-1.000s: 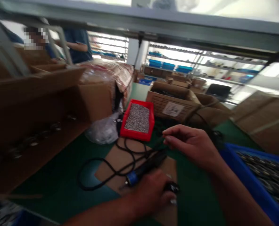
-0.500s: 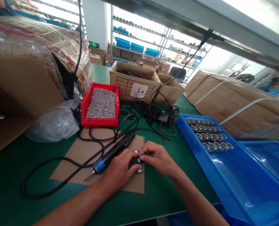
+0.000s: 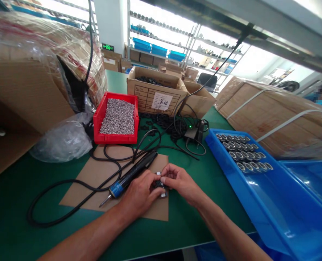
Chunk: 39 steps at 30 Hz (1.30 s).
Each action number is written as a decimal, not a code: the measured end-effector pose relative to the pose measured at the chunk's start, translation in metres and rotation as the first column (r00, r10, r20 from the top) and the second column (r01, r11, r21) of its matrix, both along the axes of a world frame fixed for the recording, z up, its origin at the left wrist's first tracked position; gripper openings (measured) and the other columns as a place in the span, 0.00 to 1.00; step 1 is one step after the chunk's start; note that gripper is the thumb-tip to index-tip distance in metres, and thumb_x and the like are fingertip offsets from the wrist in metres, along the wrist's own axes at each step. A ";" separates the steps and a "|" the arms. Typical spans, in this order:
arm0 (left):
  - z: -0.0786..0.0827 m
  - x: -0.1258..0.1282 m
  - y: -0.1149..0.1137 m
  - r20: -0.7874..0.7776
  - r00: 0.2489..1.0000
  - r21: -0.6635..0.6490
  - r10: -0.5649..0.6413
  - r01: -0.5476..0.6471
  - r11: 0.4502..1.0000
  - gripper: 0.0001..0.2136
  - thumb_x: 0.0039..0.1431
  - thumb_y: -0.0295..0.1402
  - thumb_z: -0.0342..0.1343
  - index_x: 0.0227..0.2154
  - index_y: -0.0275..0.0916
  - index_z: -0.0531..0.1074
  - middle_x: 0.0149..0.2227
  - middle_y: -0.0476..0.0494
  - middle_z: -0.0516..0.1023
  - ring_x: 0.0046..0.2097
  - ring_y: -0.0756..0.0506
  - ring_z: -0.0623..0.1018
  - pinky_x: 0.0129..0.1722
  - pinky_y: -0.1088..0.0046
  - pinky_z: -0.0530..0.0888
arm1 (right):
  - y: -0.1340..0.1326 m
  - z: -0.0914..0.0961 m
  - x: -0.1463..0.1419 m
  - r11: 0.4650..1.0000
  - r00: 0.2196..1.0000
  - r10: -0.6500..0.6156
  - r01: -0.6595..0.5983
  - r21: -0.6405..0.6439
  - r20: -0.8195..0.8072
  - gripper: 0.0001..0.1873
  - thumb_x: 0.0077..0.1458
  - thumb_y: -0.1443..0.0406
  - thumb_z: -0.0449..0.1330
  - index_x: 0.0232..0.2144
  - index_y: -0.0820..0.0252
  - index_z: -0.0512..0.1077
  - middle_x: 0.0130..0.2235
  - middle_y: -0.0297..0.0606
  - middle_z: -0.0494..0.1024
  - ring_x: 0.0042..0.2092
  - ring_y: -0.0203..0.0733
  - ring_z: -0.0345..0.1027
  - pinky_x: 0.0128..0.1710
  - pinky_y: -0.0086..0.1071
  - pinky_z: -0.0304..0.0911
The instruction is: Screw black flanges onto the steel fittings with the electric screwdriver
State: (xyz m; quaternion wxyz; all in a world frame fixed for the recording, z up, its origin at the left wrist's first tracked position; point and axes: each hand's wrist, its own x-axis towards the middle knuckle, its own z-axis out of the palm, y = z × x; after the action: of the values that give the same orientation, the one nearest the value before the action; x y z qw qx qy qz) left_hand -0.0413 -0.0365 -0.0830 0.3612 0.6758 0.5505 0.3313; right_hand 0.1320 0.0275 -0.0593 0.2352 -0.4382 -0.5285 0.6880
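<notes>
A small black and silver part (image 3: 160,184) lies between my hands at the right edge of a flat cardboard sheet (image 3: 155,212). My left hand (image 3: 143,190) is closed on it, thumb on the near side and fingers on the far side. My right hand (image 3: 178,181) pinches at the part's upper right, its fingertips pressed together; whatever they hold is too small to make out. An electric screwdriver (image 3: 133,173) with a blue band rests on the cardboard just left of my left hand, its bit pointing toward the lower left.
A red bin (image 3: 115,139) of small metal screws stands behind the cardboard. Black pieces (image 3: 163,122) lie before an open carton (image 3: 141,98). On the right, a blue tray (image 3: 259,195) holds rows of metal rings (image 3: 242,156). A black cable (image 3: 68,181) loops across the left.
The view has shifted slightly. Both hands stay at the small part, with my right fingertips still pinched at its upper right. The screwdriver lies where it was.
</notes>
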 end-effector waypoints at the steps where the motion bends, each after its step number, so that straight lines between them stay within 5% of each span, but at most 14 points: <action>1: 0.000 0.000 0.000 0.005 1.000 -0.006 0.000 0.000 1.000 0.09 0.59 0.33 0.59 0.42 0.41 0.72 0.38 0.48 0.71 0.39 0.48 0.72 0.39 0.71 0.67 | 0.003 0.000 0.003 0.999 0.999 0.035 -0.035 0.000 0.006 0.17 0.44 0.59 0.69 0.33 0.62 0.69 0.30 0.31 0.72 0.30 0.32 0.63 0.31 0.27 0.58; 3: 0.000 0.000 0.001 0.011 1.000 -0.016 -0.001 0.001 1.000 0.09 0.59 0.33 0.59 0.43 0.41 0.72 0.38 0.48 0.71 0.39 0.48 0.72 0.39 0.71 0.67 | 0.011 0.005 0.005 0.994 0.994 0.083 -0.088 0.071 0.068 0.18 0.44 0.58 0.69 0.34 0.62 0.69 0.32 0.32 0.73 0.32 0.33 0.64 0.33 0.29 0.60; 6: 0.001 0.000 0.001 0.006 1.000 -0.012 0.002 -0.002 1.000 0.09 0.58 0.32 0.59 0.42 0.40 0.72 0.37 0.47 0.71 0.39 0.47 0.73 0.40 0.70 0.67 | 0.031 0.025 -0.010 0.912 0.976 -0.014 -0.077 0.402 0.219 0.15 0.49 0.58 0.66 0.36 0.61 0.70 0.33 0.33 0.73 0.34 0.35 0.65 0.35 0.31 0.62; 8: 0.002 0.000 0.001 0.006 1.000 -0.016 0.012 -0.012 1.000 0.09 0.58 0.32 0.59 0.42 0.40 0.72 0.38 0.47 0.72 0.40 0.46 0.73 0.40 0.70 0.67 | 0.049 0.046 -0.035 0.757 0.962 -0.116 -0.077 0.649 0.249 0.11 0.54 0.59 0.63 0.36 0.60 0.71 0.34 0.34 0.74 0.35 0.36 0.67 0.37 0.31 0.63; 11: 0.004 -0.001 0.001 0.003 1.000 -0.039 0.023 -0.023 0.999 0.10 0.57 0.31 0.60 0.42 0.40 0.73 0.39 0.46 0.73 0.40 0.46 0.73 0.39 0.71 0.67 | 0.079 0.076 -0.088 0.451 0.947 -0.112 -0.222 0.865 0.301 0.06 0.58 0.65 0.58 0.38 0.60 0.73 0.38 0.36 0.75 0.40 0.36 0.68 0.43 0.31 0.63; 14: 0.004 -0.003 0.000 -0.009 1.000 -0.042 0.021 -0.021 0.999 0.12 0.55 0.29 0.61 0.43 0.41 0.73 0.39 0.46 0.74 0.40 0.46 0.74 0.39 0.71 0.67 | 0.112 0.088 -0.147 0.215 0.843 -0.065 -0.511 0.832 0.534 0.11 0.60 0.68 0.54 0.43 0.60 0.73 0.44 0.41 0.76 0.46 0.40 0.69 0.48 0.34 0.62; 16: 0.003 -0.004 0.000 -0.014 1.000 -0.033 0.021 -0.021 0.999 0.13 0.54 0.29 0.62 0.43 0.41 0.73 0.40 0.45 0.75 0.40 0.45 0.74 0.39 0.71 0.67 | 0.132 0.085 -0.181 0.155 0.684 -0.064 -0.713 0.684 0.727 0.15 0.59 0.69 0.54 0.48 0.61 0.72 0.48 0.45 0.76 0.49 0.44 0.70 0.48 0.35 0.63; 19: 0.002 -0.005 0.000 -0.005 1.000 -0.014 0.030 -0.030 0.999 0.14 0.53 0.31 0.62 0.43 0.41 0.73 0.40 0.46 0.75 0.41 0.45 0.74 0.39 0.71 0.68 | 0.154 0.073 -0.217 0.148 0.503 -0.059 -0.850 0.506 0.862 0.15 0.56 0.67 0.58 0.46 0.63 0.74 0.48 0.51 0.77 0.49 0.51 0.71 0.45 0.38 0.65; 22: 0.001 -0.007 0.000 0.010 0.999 -0.019 0.030 -0.030 0.999 0.14 0.52 0.31 0.63 0.43 0.41 0.73 0.39 0.46 0.75 0.39 0.46 0.74 0.38 0.71 0.67 | 0.166 0.067 -0.231 0.156 0.487 -0.067 -0.857 0.491 0.871 0.11 0.55 0.64 0.60 0.39 0.64 0.77 0.43 0.52 0.80 0.46 0.54 0.73 0.42 0.40 0.66; 26: 0.002 -0.007 0.001 0.015 0.999 -0.024 0.029 -0.028 0.999 0.14 0.51 0.31 0.64 0.42 0.42 0.73 0.39 0.46 0.75 0.38 0.46 0.74 0.37 0.72 0.67 | 0.173 0.069 -0.230 0.167 0.534 -0.078 -0.826 0.539 0.842 0.11 0.56 0.63 0.59 0.35 0.64 0.79 0.39 0.51 0.81 0.44 0.53 0.74 0.42 0.39 0.66; 32: 0.003 -0.005 0.000 0.010 0.999 -0.009 0.034 -0.034 0.999 0.13 0.52 0.29 0.63 0.42 0.41 0.73 0.38 0.47 0.74 0.38 0.47 0.73 0.36 0.72 0.67 | 0.178 0.082 -0.213 0.227 0.717 -0.065 -0.667 0.710 0.694 0.12 0.57 0.65 0.56 0.39 0.62 0.78 0.39 0.41 0.81 0.42 0.40 0.73 0.43 0.32 0.64; 36: 0.005 -0.004 -0.001 0.007 1.000 -0.014 0.020 -0.020 1.000 0.11 0.56 0.31 0.61 0.42 0.41 0.73 0.39 0.47 0.73 0.40 0.46 0.73 0.39 0.71 0.67 | 0.156 0.096 -0.166 0.441 0.930 0.045 -0.345 0.828 0.364 0.11 0.53 0.67 0.58 0.38 0.64 0.76 0.32 0.35 0.78 0.34 0.32 0.71 0.37 0.27 0.64; 39: 0.004 -0.002 0.001 0.013 1.000 -0.013 0.014 -0.014 1.000 0.11 0.57 0.32 0.60 0.43 0.41 0.72 0.38 0.47 0.73 0.40 0.47 0.73 0.40 0.71 0.68 | 0.122 0.100 -0.111 0.638 0.985 0.076 -0.165 0.752 0.152 0.08 0.51 0.65 0.61 0.34 0.64 0.76 0.26 0.31 0.75 0.26 0.31 0.68 0.28 0.27 0.63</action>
State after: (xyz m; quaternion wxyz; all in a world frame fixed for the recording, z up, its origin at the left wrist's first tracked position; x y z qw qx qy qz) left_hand -0.0434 -0.0360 -0.0788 0.3665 0.6675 0.5551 0.3347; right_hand 0.0215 0.1491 0.0403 0.3227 -0.2983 -0.8083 0.3917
